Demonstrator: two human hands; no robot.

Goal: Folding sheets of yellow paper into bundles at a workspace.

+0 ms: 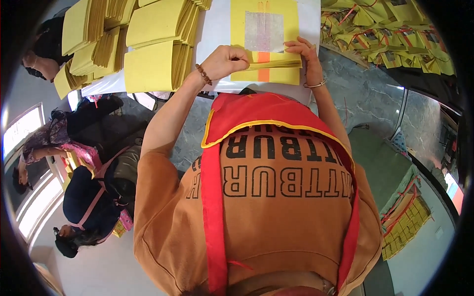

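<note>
A yellow paper sheet (239, 24) with an orange stripe down its middle and a silvery foil square (264, 30) lies in front of me on the white table. A narrow, layered fold (276, 64) crosses the sheet near its close end. My left hand (231, 60) is closed in a pinch at the left end of that fold. My right hand (308, 59) is open at the sheet's right edge, its fingers stretched over the fold's right end. Its thumb is partly hidden.
Thick stacks of yellow paper (150, 64) stand on the table (215, 24) at left. Many folded yellow papers with red ties (385, 37) are heaped at far right. A bundle of yellow paper (407, 227) lies lower right. Other people (86, 202) sit at left.
</note>
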